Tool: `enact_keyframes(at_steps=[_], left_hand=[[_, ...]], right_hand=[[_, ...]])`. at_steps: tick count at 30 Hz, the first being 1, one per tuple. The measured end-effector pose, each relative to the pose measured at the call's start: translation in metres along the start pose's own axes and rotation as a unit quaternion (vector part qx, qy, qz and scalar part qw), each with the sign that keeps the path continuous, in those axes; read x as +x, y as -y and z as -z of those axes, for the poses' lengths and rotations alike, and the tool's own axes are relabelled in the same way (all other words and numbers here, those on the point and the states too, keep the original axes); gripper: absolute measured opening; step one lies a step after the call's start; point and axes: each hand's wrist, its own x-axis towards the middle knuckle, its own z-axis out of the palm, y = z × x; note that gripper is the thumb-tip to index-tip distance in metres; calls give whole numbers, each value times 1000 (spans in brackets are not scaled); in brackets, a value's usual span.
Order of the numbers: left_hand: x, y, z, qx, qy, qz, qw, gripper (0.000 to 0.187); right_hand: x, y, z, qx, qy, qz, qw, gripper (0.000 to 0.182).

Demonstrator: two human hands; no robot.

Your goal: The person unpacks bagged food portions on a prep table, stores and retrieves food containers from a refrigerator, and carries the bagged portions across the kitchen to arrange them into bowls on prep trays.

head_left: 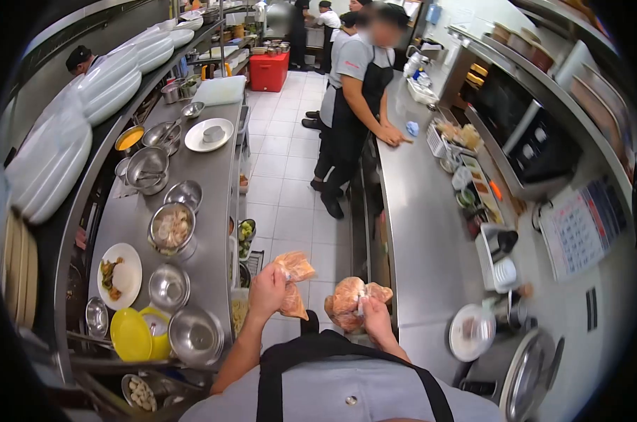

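My left hand (267, 290) is closed around the gathered necks of plastic bags (294, 267) with orange-pink food inside; one part sticks up and another hangs below. On the other side, my right hand (377, 318) grips more plastic bags (348, 295) of similar orange-pink contents, bunched at their whitish tops. What the food is, I cannot make out. Both hands are in front of my black apron (318, 348), above the tiled aisle. The right-hand bags hang close to the edge of the right steel counter (431, 239).
The left counter (216, 165) carries metal bowls (195, 336), a plate of food (120, 276) and a yellow lidded container (132, 335). A co-worker (361, 91) in a black apron stands at the right counter ahead. A red cooler (268, 72) sits on the floor (283, 190) farther back.
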Motion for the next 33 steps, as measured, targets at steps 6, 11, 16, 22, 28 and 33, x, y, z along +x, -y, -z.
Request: enact_keyframes(at_steps=[6, 11, 16, 22, 28, 33], left_hand=[[148, 27, 0, 56, -69, 58, 994, 22], [275, 78, -6, 10, -156, 78, 985, 22], [443, 113, -6, 79, -167, 61, 981, 21], [646, 102, -10, 44, -114, 31, 992, 22], [813, 139, -35, -22, -89, 7, 996, 24], [945, 163, -68, 6, -87, 22, 996, 24]], right_hand=[[211, 67, -65, -211, 144, 60, 965, 29], [371, 85, -133, -160, 201, 27, 966, 32], [522, 109, -213, -129, 209, 35, 969, 33], [674, 168, -287, -121, 140, 40, 982, 32], [834, 215, -333, -125, 77, 102, 984, 36], [958, 252, -351, -106, 49, 105, 988, 33]])
